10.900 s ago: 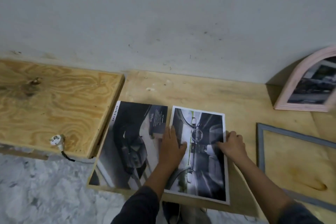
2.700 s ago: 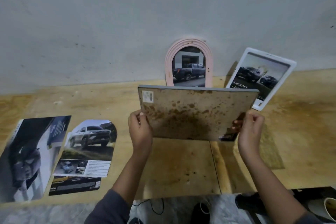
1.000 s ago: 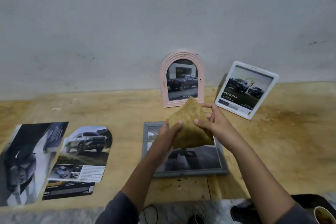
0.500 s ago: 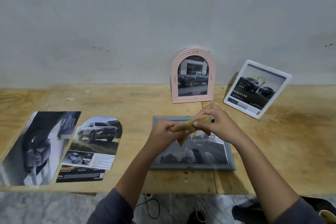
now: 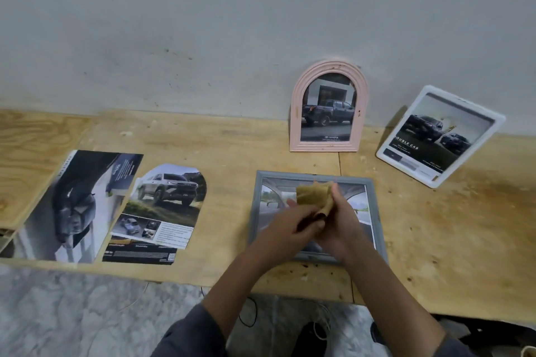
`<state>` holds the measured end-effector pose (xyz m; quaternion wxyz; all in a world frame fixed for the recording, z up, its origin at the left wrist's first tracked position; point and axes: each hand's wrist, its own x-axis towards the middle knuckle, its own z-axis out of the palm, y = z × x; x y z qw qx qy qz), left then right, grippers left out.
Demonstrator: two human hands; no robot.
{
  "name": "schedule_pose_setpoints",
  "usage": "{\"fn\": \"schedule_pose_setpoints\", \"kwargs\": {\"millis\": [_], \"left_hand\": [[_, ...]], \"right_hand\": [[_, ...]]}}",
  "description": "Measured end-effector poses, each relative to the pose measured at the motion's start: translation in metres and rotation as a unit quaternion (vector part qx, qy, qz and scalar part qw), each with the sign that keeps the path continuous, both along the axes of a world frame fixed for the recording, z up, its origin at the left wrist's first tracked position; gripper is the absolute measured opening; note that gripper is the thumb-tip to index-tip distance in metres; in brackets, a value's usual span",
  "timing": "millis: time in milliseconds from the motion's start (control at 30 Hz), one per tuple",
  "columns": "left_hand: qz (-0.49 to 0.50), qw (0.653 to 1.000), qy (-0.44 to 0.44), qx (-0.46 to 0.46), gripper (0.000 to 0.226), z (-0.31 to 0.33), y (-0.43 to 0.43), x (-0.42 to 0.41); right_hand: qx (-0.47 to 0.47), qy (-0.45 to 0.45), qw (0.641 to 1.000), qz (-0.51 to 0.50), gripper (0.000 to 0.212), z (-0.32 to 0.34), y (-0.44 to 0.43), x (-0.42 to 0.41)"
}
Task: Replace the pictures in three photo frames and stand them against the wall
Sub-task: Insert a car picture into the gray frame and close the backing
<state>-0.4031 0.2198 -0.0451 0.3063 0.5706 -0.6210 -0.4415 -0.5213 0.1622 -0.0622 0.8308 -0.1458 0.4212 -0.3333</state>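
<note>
Together, left hand (image 5: pixel 285 230) and right hand (image 5: pixel 340 226) pinch a crumpled tan cloth (image 5: pixel 313 193).

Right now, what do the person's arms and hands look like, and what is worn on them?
The left hand and the right hand are bare: no gloves, and I see no ring or watch. Dark grey long sleeves are pushed up, leaving both forearms uncovered.

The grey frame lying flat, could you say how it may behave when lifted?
Probably stiff: the grey frame keeps straight edges. Its glossy front may be fragile glass. Being broad and thin, it would likely tip unless leaned on the wall.
</note>
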Motion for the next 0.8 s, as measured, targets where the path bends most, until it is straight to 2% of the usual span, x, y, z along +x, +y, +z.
{"fn": "schedule_pose_setpoints", "kwargs": {"millis": [67,133,200,233,267,300,333,400,467,533,567,600,633,700,767,800], "left_hand": [[0.045,0.997,0.060,0.002,0.022,-0.011,0.012,0.010],[0.197,0.975,0.106,-0.004,0.016,-0.032,0.027,0.024],[0.336,0.939,0.055,0.037,0.015,-0.063,0.044,0.038],[0.368,0.927,0.010,0.078,0.013,-0.077,0.052,0.043],[0.381,0.917,-0.027,0.116,0.014,-0.091,0.058,0.045],[0.393,0.908,-0.047,0.137,0.015,-0.102,0.061,0.045],[0.404,0.902,-0.055,0.143,0.016,-0.110,0.061,0.043],[0.416,0.896,-0.073,0.134,0.015,-0.116,0.054,0.040],[0.421,0.892,-0.103,0.130,0.013,-0.119,0.044,0.042],[0.424,0.887,-0.120,0.134,0.014,-0.122,0.039,0.047],[0.420,0.888,-0.125,0.139,0.015,-0.122,0.038,0.049],[0.414,0.890,-0.126,0.143,0.016,-0.123,0.038,0.051],[0.409,0.892,-0.125,0.146,0.015,-0.124,0.039,0.053],[0.407,0.893,-0.116,0.151,0.014,-0.125,0.039,0.056],[0.413,0.890,-0.112,0.157,0.013,-0.125,0.038,0.057],[0.413,0.889,-0.116,0.160,0.013,-0.124,0.038,0.058]], "right_hand": [[0.042,0.008,0.999,-0.005,0.056,-0.013,-0.002,-0.001],[0.063,0.038,0.997,-0.003,0.052,-0.026,-0.010,-0.003],[0.047,0.094,0.994,0.019,0.046,-0.033,-0.020,0.001],[0.008,0.149,0.987,0.060,0.040,-0.034,-0.025,0.007],[-0.071,0.228,0.964,0.114,0.031,-0.033,-0.028,0.017],[-0.187,0.310,0.916,0.171,0.025,-0.036,-0.030,0.030],[-0.327,0.373,0.842,0.213,0.027,-0.043,-0.032,0.043],[-0.541,0.405,0.682,0.282,0.035,-0.062,-0.031,0.066],[-0.662,0.406,0.515,0.362,0.032,-0.084,-0.030,0.084],[-0.728,0.399,0.372,0.415,0.034,-0.107,-0.032,0.090],[-0.738,0.401,0.320,0.438,0.038,-0.113,-0.032,0.089],[-0.729,0.399,0.300,0.469,0.042,-0.117,-0.031,0.086],[-0.713,0.392,0.305,0.494,0.049,-0.120,-0.030,0.081],[-0.674,0.379,0.339,0.536,0.067,-0.123,-0.032,0.076],[-0.681,0.374,0.330,0.536,0.064,-0.122,-0.036,0.079],[-0.690,0.375,0.312,0.535,0.058,-0.124,-0.038,0.081]]}}
